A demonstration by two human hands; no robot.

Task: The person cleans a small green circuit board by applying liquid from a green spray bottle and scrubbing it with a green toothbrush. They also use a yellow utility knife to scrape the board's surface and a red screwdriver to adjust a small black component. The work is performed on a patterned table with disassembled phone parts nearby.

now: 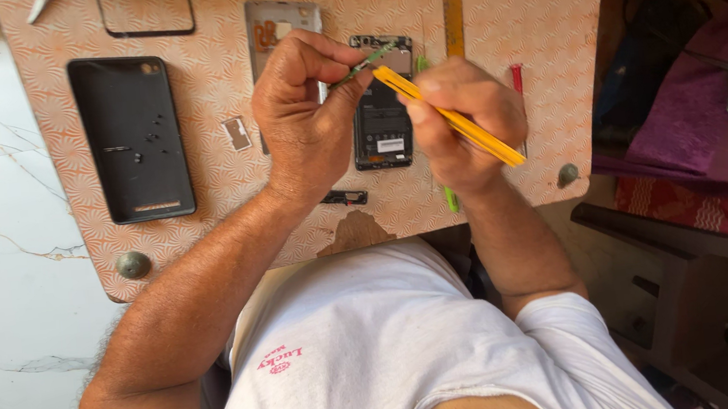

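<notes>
An opened phone body [381, 127] lies on the small patterned table [496, 5], its circuit parts exposed. My left hand [307, 117] pinches a thin green tool or strip [365, 63] over the phone's top end. My right hand [463, 124] grips yellow tweezers [449, 116], their tip meeting the green piece near the phone's top. A green tool [450, 198] pokes out below my right hand. Part of the phone is hidden under both hands.
A black phone back cover [131, 138] lies at the left. A grey metal frame [275, 22], a yellow ruler [453, 20], a red-tipped tool [516, 79], a small black bracket [346, 197] and a small card tray [237, 134] sit around. Purple cloth [694, 119] and a dark chair are right.
</notes>
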